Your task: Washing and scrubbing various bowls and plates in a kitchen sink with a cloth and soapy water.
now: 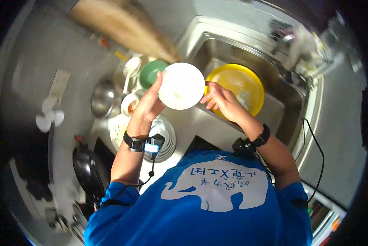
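My left hand (151, 100) grips a round white dish (181, 86) by its left rim, thumb on top. Glare washes out the dish's surface, so I cannot tell whether it is a plate or a shallow bowl. Just off its right edge is my right hand (222, 100), fingers apart and holding nothing. Beyond that hand, a yellow basin (256, 84) sits in the stainless steel sink (273, 118), with something pale inside it that is hard to make out. A green bowl (148, 75) stands behind my left thumb. Below my left wrist is a stack of dishes (168, 135).
On the left counter are a metal bowl (102, 98), a white bowl (129, 103) with reddish residue, and a white spoon (127, 81). A black pan (87, 169) is nearer me. A blurred wooden board (122, 26) rises behind. A black cable (320, 156) hangs at right.
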Available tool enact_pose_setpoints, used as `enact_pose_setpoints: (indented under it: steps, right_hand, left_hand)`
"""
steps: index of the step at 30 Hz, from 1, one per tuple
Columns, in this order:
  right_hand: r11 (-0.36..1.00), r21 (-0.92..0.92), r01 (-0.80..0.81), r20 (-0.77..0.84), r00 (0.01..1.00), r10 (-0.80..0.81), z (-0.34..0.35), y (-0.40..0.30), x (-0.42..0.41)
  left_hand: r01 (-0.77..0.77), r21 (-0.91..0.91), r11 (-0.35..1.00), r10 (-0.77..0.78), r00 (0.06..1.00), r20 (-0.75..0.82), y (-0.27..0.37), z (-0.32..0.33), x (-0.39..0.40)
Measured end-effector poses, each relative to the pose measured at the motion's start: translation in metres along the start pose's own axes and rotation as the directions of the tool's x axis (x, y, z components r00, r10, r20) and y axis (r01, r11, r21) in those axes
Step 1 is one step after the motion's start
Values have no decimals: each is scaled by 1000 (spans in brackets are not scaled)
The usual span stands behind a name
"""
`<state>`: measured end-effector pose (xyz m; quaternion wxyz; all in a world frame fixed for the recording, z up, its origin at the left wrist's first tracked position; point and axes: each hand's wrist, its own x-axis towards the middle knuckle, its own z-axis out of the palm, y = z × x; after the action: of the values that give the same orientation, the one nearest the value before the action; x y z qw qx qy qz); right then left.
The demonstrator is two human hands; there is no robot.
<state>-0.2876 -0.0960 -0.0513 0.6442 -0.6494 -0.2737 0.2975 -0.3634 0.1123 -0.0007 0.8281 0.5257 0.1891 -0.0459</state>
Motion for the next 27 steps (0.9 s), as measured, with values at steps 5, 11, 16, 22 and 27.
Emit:
enact_pose_setpoints:
  steps: [5,11,16,22,27]
  right_hand:
    - [995,-96,-24,221,974,45,66,-50,14]
    - [896,-433,97,350,935,67,117,-39,29]
    - [668,-669,324,559,812,167,152,-37,16]
    - [508,-690,515,661,735,152,156,-20,17]
    - [473,-716,513,639,754,151,153,-14,20]
  left_hand:
    - [-112,-79,991,103,989,-107,-11,-37,-74]
    - [-152,311,938,278,866,-415,-45,-74,-145]
    - [-132,120,984,175,582,-794,-72,-160,-208]
    - [-212,-154,965,-83,308,-948,-162,-217,-211]
    - [-342,-415,843,-164,572,-804,-182,-235,-199]
